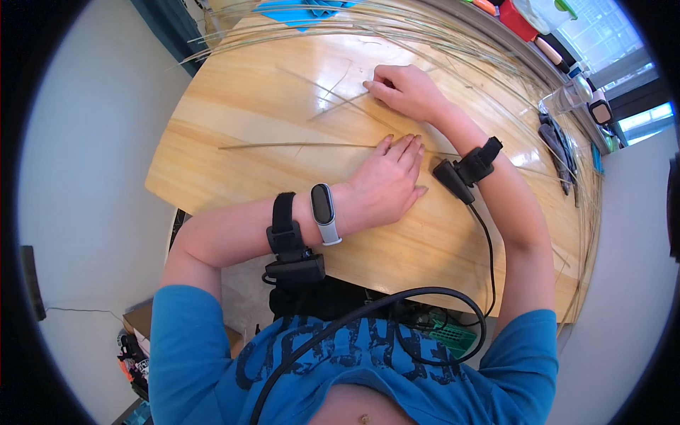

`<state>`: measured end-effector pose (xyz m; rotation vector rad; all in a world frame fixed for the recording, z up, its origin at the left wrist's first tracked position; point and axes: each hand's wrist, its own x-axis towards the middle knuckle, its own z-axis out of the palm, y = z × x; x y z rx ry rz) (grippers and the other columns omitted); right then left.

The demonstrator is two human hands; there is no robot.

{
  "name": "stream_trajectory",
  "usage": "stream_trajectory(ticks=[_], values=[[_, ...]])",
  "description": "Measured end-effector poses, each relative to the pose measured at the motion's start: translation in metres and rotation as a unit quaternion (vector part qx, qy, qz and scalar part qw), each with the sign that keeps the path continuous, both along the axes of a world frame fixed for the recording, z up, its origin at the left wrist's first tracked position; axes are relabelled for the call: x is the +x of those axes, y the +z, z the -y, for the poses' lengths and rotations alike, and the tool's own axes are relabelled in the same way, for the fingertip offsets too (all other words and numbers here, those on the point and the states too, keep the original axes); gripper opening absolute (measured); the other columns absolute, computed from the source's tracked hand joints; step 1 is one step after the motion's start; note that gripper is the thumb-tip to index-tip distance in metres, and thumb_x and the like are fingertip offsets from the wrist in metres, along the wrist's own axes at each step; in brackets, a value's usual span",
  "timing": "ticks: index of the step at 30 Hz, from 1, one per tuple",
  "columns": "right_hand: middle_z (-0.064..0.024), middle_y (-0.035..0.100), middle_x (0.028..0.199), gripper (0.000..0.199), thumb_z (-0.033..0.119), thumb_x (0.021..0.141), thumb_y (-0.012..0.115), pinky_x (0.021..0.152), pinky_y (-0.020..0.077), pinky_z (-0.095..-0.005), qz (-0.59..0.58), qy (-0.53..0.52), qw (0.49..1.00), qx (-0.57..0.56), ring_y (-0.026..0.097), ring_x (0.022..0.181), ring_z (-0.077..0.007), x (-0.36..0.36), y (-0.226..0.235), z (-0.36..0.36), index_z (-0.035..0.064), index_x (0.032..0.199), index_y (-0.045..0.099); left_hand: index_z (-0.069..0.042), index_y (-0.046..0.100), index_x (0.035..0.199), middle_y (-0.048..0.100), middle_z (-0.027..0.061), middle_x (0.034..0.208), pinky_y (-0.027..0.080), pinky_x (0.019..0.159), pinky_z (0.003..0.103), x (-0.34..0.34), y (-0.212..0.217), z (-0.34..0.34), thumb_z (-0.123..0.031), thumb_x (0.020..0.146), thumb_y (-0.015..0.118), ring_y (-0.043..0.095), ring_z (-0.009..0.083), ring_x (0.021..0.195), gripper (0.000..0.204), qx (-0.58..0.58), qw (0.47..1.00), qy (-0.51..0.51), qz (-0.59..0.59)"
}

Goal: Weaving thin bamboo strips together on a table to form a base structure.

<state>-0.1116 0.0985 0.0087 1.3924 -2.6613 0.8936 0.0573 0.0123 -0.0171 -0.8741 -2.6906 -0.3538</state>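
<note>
Thin pale straw-like strips lie crossed on the wooden table (234,113). My left hand (386,180) is laid flat, palm down, fingers stretched out across one long strip (283,146) that runs sideways beneath the fingertips. Farther off and to the right, my right hand (407,92) is closed, thumb and fingers curled together. A thin strip (333,108) leads into its fingertips from the left; the part inside the fingers is hidden. Between the two hands another strip (322,88) slants across the tabletop.
A bundle of long strips (312,28) lies along the table's far edge, bending around to the right side. Blue cloth (290,10) rests at the back. A clear jar (567,95) and dark gloves (558,149) are at the right. A black cable (368,304) loops before my chest.
</note>
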Motion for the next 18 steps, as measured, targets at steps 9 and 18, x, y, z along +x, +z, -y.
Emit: stream_trajectory(ticks=[9, 18], values=[[-0.0032, 0.04, 0.053, 0.032, 0.022, 0.08, 0.062, 0.051, 0.0344, -0.0314, 0.13, 0.027, 0.991, 0.021, 0.036, 0.053, -0.0111, -0.011, -0.007, -0.003, 0.0018, 0.06, 0.048, 0.014, 0.052, 0.13, 0.05, 0.0283, 0.139, 0.036, 0.112, 0.047, 0.001, 0.0, 0.001, -0.034, 0.096, 0.055, 0.046, 0.037, 0.133, 0.058, 0.015, 1.0, -0.004, 0.005], [0.0013, 0.034, 0.049, 0.034, 0.021, 0.077, 0.061, 0.048, 0.0284, -0.031, 0.218, -0.012, 0.975, 0.042, 0.031, 0.049, -0.0085, -0.007, 0.005, 0.007, 0.0043, 0.054, 0.044, 0.013, 0.052, 0.13, 0.05, 0.028, 0.139, 0.037, 0.111, 0.048, 0.001, -0.001, 0.001, -0.034, 0.096, 0.056, 0.046, 0.037, 0.133, 0.059, 0.004, 1.0, -0.004, -0.002]])
